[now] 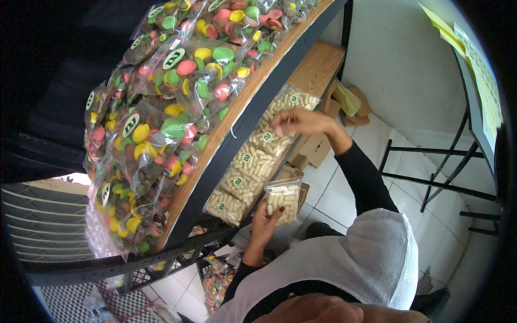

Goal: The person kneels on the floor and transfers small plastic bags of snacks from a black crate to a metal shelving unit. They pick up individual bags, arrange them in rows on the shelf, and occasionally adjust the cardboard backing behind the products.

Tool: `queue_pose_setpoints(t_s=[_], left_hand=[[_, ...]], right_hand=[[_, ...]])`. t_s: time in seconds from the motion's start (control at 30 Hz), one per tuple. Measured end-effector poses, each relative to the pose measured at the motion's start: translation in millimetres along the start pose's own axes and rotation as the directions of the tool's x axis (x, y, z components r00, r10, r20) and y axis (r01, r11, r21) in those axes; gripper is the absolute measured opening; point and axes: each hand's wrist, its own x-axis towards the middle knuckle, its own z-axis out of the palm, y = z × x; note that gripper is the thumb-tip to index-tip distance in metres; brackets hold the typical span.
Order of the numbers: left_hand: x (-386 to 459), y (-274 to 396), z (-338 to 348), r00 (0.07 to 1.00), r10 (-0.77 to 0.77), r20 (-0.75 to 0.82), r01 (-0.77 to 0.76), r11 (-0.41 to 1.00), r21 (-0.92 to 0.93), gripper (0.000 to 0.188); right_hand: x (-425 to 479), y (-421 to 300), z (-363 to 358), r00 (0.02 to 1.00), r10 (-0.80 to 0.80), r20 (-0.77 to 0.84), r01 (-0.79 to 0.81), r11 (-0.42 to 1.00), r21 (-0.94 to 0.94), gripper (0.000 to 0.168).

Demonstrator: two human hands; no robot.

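My left hand grips a clear zip bag filled with pale, capsule-shaped pieces, its zip edge at the top. No oval sticker shows on the side of this bag facing me. My right hand reaches over a row of similar filled bags on the lower wooden shelf. Its fingers are bent, slightly blurred, and close to or touching one bag; whether they hold anything is not visible. The bags in the row carry pale oval stickers with green lettering.
On the upper shelf lie many clear bags of brown, pink, green and yellow pieces. A black crate below holds more coloured bags. Cardboard boxes lie on the tiled floor. At right is a metal-legged table with papers.
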Motion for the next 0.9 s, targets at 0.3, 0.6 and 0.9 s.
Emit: queue_pose_setpoints(t_s=[0.3,0.6,0.9], left_hand=[[-7,60,12,0.760,0.613,0.216,-0.576,0.480,0.662,0.036],[-25,54,12,0.648,0.753,0.115,-0.493,0.300,0.817,0.032],[-63,20,-15,0.771,0.637,0.007,-0.369,0.437,0.820,0.024]], right_hand=[[-72,-12,54,0.780,0.263,0.568,-0.543,0.735,0.406,0.066],[-70,-19,76,0.947,0.059,0.316,-0.210,0.859,0.468,0.042],[-13,3,-7,0.835,0.194,-0.514,-0.082,0.969,0.232,0.038]])
